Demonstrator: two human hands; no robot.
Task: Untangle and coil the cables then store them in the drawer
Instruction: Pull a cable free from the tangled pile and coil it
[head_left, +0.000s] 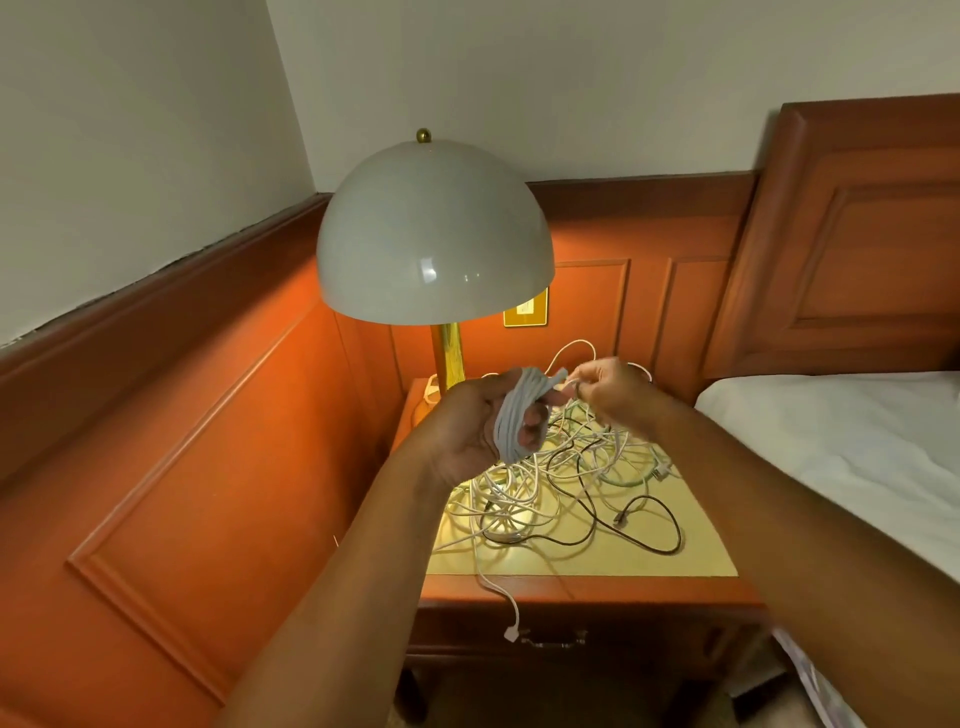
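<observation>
Wood-panelled wall (218, 415) filling the nine o'clock side, meeting a second panelled stretch behind the nightstand at twelve; bed (841, 457) with white sheet at three o'clock, its wooden headboard (857, 234) rising toward one o'clock; domed white lamp (434, 239) on a brass stem standing at the back-left corner of the nightstand (587, 587), lit and casting a warm glow; brass wall plate (525, 310) just right of the shade's lower rim; nightstand in the centre, gold top framed in red wood, drawer (550, 636) at six o'clock closed, metal pull showing; tangled cables (561, 483) heaped across the gold top, white, black and pale green strands looped over one another, one black loop (649, 525) trailing toward four o'clock of the heap, one white lead (506, 597) hanging over the front edge at six with its plug dangling in front of the drawer; held above the heap, left hand (467, 431), palm up, fingers curled and clamped around a grey coil (519, 415) wound in several turns across the hand; right hand (608, 387) at two o'clock of the coil, thumb and fingertips pressed together, pinching the loose end of the grey cable (558, 376) just off the coil's top; both forearms reaching in from six o'clock.
</observation>
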